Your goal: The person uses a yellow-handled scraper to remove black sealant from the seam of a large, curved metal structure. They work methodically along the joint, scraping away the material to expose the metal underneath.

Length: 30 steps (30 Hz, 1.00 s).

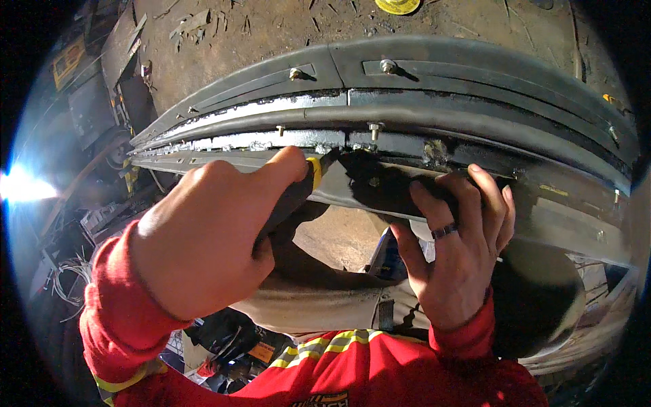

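Note:
My left hand is closed round a black-and-yellow tool that looks like a utility knife. Its dark tip meets the seam along the near side of a long curved assembly, where shiny black sealant-like residue shows. My right hand grips the edge of the near dark strip, its fingers bent over the top and the thumb lower down. Bolts with nuts, one of them a bolt close ahead of the tool, stick up from the assembly. A rounded black tube runs lengthwise beyond them.
Past the assembly lies a dirty brown floor with scraps and a yellow round object. Coiled pale wire lies at the left. A bright light glares at the far left. My legs are beneath the near edge.

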### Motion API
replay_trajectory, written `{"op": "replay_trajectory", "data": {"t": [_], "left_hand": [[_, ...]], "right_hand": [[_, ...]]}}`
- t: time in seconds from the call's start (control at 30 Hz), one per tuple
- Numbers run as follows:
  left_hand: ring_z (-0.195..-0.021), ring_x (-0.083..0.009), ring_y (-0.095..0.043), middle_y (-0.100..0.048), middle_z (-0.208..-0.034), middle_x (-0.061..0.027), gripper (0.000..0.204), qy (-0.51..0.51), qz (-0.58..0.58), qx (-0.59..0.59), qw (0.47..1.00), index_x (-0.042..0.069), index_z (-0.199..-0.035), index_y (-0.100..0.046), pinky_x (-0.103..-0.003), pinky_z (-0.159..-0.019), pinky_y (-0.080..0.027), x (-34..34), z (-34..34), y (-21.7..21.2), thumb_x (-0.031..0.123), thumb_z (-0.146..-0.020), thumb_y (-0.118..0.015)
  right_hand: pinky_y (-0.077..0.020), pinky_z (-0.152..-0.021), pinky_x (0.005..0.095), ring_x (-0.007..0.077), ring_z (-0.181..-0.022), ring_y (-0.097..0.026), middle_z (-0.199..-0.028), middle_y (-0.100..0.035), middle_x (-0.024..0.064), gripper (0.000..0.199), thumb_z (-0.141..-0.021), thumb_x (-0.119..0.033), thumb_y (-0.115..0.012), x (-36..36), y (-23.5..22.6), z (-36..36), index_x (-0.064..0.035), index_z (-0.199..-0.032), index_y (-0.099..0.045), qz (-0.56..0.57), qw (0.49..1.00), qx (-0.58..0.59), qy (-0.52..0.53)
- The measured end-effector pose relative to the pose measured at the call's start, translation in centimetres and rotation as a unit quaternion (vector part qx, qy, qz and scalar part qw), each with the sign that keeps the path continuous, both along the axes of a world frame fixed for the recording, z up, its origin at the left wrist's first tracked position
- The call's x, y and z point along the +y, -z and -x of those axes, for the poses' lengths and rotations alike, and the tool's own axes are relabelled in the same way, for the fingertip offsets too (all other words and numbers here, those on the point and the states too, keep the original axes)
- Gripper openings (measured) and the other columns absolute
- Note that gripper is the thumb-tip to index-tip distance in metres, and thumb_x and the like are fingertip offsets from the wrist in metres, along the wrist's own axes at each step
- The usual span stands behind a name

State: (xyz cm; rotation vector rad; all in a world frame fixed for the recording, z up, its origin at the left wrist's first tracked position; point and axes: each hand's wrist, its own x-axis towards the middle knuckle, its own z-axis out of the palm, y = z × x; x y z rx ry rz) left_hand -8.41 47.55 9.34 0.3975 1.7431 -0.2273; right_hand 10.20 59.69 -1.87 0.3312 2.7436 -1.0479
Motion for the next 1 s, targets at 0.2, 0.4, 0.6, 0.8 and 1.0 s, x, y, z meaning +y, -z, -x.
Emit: {"op": "replay_trajectory", "data": {"t": [0.2, 0.4, 0.6, 0.8, 1.0], "left_hand": [[-0.080, -0.0407, -0.065, -0.064, -0.086, -0.0236, 0.059, 0.011, -0.018, 0.019, 1.000, 0.000, -0.123, -0.046, -0.042, -0.072, -0.051, -1.8, -0.7, -0.4, 0.002, -0.066, -0.062], [-0.076, -0.0382, -0.067, -0.066, -0.088, -0.0198, 0.059, -0.024, -0.110, 0.045, 0.993, 0.002, -0.122, -0.047, -0.040, -0.072, -0.051, -3.1, -1.8, -0.5, 0.002, -0.066, -0.062], [-0.070, -0.0305, -0.066, -0.065, -0.084, -0.0163, 0.062, -0.039, -0.184, 0.079, 0.979, 0.006, -0.125, -0.048, -0.036, -0.068, -0.051, -4.8, -1.6, 0.4, 0.000, -0.065, -0.061], [-0.073, -0.0311, -0.067, -0.066, -0.086, -0.0173, 0.061, -0.051, -0.151, 0.045, 0.986, 0.005, -0.126, -0.048, -0.036, -0.069, -0.051, -3.8, -1.1, -0.2, 0.000, -0.066, -0.062], [-0.080, -0.0360, -0.068, -0.066, -0.093, -0.0196, 0.055, -0.103, -0.146, 0.046, 0.983, 0.001, -0.123, -0.048, -0.037, -0.074, -0.052, -4.2, -1.7, 0.9, 0.001, -0.070, -0.064]], "right_hand": [[-0.0271, -0.107, 0.0542, 0.0325, -0.123, -0.046, -0.116, -0.055, 0.0090, 0.037, -0.078, -0.031, -0.069, 0.1, 0.2, -0.1, -0.0135, -0.111, -0.064, 0.005, 1.000, 0.010, 0.002], [-0.0249, -0.107, 0.0548, 0.0337, -0.122, -0.045, -0.118, -0.054, 0.0089, 0.040, -0.076, -0.029, -0.071, 0.2, 0.0, -0.3, -0.0144, -0.112, -0.064, 0.025, 1.000, 0.005, -0.002], [-0.0262, -0.107, 0.0547, 0.0347, -0.120, -0.046, -0.118, -0.055, 0.0098, 0.038, -0.075, -0.028, -0.071, 0.2, 0.2, -0.3, -0.0141, -0.110, -0.063, 0.010, 0.999, 0.031, 0.001], [-0.0258, -0.107, 0.0545, 0.0341, -0.120, -0.046, -0.118, -0.054, 0.0101, 0.037, -0.075, -0.027, -0.071, 0.2, 0.1, -0.2, -0.0141, -0.109, -0.063, -0.007, 1.000, 0.030, 0.006], [-0.0260, -0.107, 0.0541, 0.0334, -0.121, -0.045, -0.119, -0.054, 0.0099, 0.039, -0.075, -0.028, -0.072, 0.3, 0.0, 0.0, -0.0140, -0.110, -0.064, 0.004, 1.000, 0.008, 0.001]]}}
